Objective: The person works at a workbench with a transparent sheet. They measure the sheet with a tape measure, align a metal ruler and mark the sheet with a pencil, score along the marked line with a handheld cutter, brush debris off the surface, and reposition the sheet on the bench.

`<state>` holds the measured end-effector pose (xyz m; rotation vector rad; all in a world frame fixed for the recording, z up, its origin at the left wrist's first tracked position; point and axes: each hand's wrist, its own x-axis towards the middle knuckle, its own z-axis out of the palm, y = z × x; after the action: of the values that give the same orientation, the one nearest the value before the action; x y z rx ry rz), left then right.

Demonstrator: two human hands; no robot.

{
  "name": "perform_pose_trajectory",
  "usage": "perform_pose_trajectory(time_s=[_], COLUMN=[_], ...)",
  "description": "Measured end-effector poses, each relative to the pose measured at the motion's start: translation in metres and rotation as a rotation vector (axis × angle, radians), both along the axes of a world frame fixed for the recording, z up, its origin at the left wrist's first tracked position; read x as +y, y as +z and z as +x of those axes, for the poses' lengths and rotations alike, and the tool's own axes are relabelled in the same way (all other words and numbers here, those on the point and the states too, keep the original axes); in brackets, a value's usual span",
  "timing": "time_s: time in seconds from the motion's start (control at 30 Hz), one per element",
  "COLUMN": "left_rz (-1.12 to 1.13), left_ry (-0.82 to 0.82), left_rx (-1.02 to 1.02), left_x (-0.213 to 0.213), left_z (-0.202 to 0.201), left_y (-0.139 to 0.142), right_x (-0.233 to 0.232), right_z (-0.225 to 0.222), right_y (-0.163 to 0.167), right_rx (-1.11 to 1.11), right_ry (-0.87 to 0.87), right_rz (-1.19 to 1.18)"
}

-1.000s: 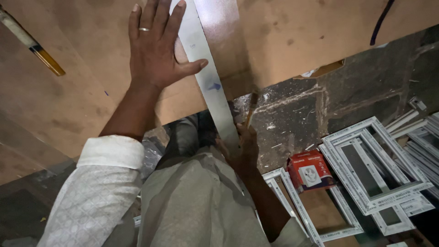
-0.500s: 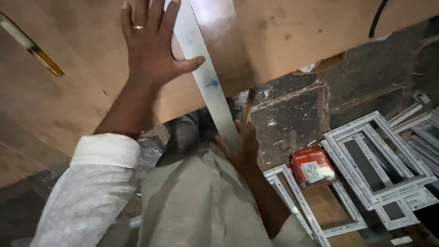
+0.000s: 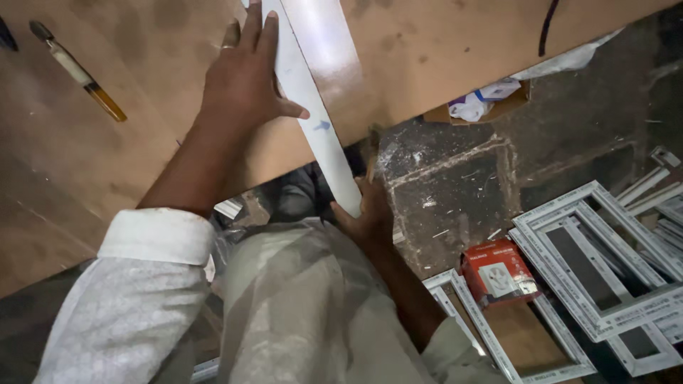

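A smooth white strip (image 3: 313,128) is pinned flat on the scuffed plywood board (image 3: 441,50) by the open left hand (image 3: 242,89); its overhanging end is gripped by the right hand (image 3: 370,217).

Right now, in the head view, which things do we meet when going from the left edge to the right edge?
Screwdriver → left hand pressing beside the white strip → right hand at the strip's near end → red box → white frames.

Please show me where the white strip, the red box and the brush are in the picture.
white strip (image 3: 313,135), head view, middle of its flat face.
red box (image 3: 498,274), head view, its top face.
brush (image 3: 78,71), head view, its pale handle.
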<state>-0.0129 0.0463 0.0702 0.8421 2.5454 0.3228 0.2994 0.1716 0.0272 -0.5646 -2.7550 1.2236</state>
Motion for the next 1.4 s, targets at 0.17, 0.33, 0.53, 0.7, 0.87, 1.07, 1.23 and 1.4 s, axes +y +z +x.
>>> perform_pose_trajectory(time_s=[0.17,0.33,0.53,0.7,0.87,1.07,1.23,1.4], left_rz=[0.072,0.066,-0.005,-0.161,-0.269,-0.351,-0.468,-0.474], left_ry=[-0.011,0.009,0.005,-0.008,-0.048,-0.048,-0.077,-0.092], left_rx=[0.015,-0.003,0.037,0.118,0.107,0.075,0.025,0.06], left_x=[-0.008,-0.008,-0.002,0.008,0.021,0.028,0.035,0.033], left_z=[0.003,0.003,0.005,0.006,0.001,0.0,-0.004,-0.002], left_y=[-0.009,-0.012,-0.004,-0.001,-0.005,-0.004,0.005,0.013], right_x=[-0.001,0.0,-0.002,0.013,0.052,0.078,0.074,0.08], right_z=[0.001,-0.003,-0.005,-0.015,-0.08,-0.211,-0.288,-0.317], right_y=[0.001,0.004,0.008,0.006,0.006,0.03,0.034,0.03], right_rx=[0.049,0.068,0.078,0.081,0.159,0.265,0.365,0.31], right_ry=[0.035,0.027,0.026,0.113,-0.012,0.145,0.133,0.206], right_rz=[0.012,0.032,0.06,0.369,-0.082,0.114,-0.145,-0.197])
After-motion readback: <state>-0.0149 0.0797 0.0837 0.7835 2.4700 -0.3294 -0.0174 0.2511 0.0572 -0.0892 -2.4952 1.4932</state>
